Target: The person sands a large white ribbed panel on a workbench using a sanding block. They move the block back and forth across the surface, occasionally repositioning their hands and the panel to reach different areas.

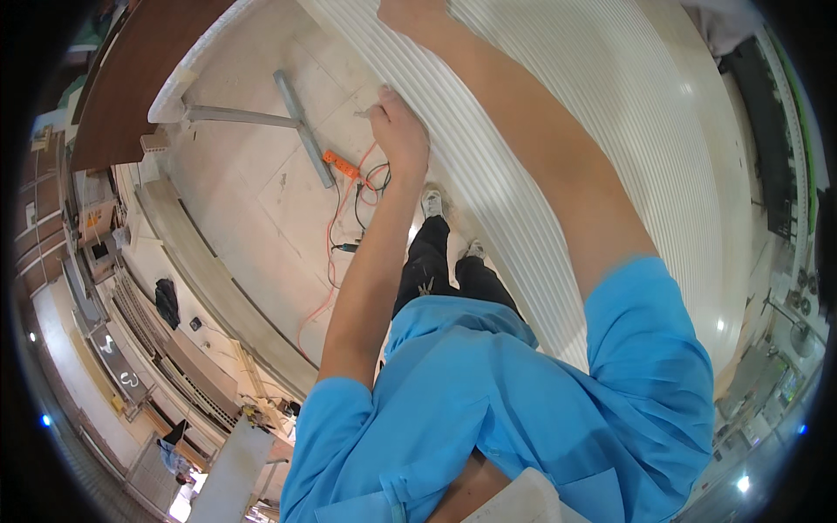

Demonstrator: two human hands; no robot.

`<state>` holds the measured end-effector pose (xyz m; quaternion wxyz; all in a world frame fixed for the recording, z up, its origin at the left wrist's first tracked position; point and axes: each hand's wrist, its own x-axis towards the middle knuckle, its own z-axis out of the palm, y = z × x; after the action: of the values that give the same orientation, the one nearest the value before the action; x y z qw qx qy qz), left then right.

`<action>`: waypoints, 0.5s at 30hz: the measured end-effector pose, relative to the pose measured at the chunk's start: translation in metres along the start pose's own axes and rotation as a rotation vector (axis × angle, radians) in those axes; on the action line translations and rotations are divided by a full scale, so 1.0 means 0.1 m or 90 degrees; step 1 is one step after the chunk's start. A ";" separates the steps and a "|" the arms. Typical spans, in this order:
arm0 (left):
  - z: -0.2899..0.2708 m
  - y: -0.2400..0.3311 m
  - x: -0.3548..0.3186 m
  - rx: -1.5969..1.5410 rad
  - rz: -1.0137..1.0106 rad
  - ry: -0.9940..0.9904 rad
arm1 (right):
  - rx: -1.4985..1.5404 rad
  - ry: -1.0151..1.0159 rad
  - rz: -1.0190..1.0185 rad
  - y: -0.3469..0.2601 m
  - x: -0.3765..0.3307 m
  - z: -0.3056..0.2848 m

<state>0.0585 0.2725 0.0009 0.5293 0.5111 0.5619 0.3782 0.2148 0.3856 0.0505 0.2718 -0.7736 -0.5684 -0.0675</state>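
A large white panel with fine parallel ribs [567, 61] fills the upper middle and right, in front of my body. My left hand [404, 135] is at the panel's left edge, with its fingers curled closed. A small greyish thing shows beside its fingertips; whether the hand holds it or it lies on the floor behind is unclear. My right arm reaches across above the ribbed surface. At the top rim of the picture is my right hand [417, 16], over the panel near its left edge. Its fingers are mostly cut off by the frame.
On the pale floor lie an orange power strip [341, 164] and tangled orange and black cords [331, 240]. A grey metal T-shaped stand leg [301, 126] is at the upper left, below a brown board [144, 65]. Long boards [222, 270] lie at the left. My shoes [433, 202] are beside the panel.
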 end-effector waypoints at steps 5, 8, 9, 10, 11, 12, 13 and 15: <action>0.00 -0.02 0.01 0.019 0.029 0.009 | -0.006 -0.011 -0.045 0.27 -1.71 -0.79; -0.01 -0.01 0.01 -0.071 -0.021 -0.019 | -0.040 -0.037 -0.014 0.30 -3.29 -1.64; -0.02 -0.01 0.00 -0.080 -0.013 -0.028 | -0.062 -0.052 0.001 0.28 -3.76 -1.96; -0.03 -0.01 0.00 -0.081 -0.010 -0.036 | -0.096 -0.101 0.055 0.21 -4.20 -2.28; -0.03 0.00 -0.01 -0.080 0.002 -0.045 | -0.106 -0.071 0.085 0.12 -4.54 -2.55; -0.02 0.00 0.00 -0.080 0.004 -0.043 | -0.112 -0.075 0.120 0.05 -4.81 -2.77; -0.02 0.00 -0.02 -0.077 0.009 -0.036 | -0.124 -0.124 0.165 0.02 -4.99 -2.87; -0.01 0.00 -0.02 -0.072 0.006 -0.026 | -0.125 -0.092 0.205 -0.01 -5.09 -2.91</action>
<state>0.0571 0.2708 0.0016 0.5669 0.4902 0.5265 0.4014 0.0982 -0.1877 0.0857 0.1606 -0.8801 -0.4462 -0.0223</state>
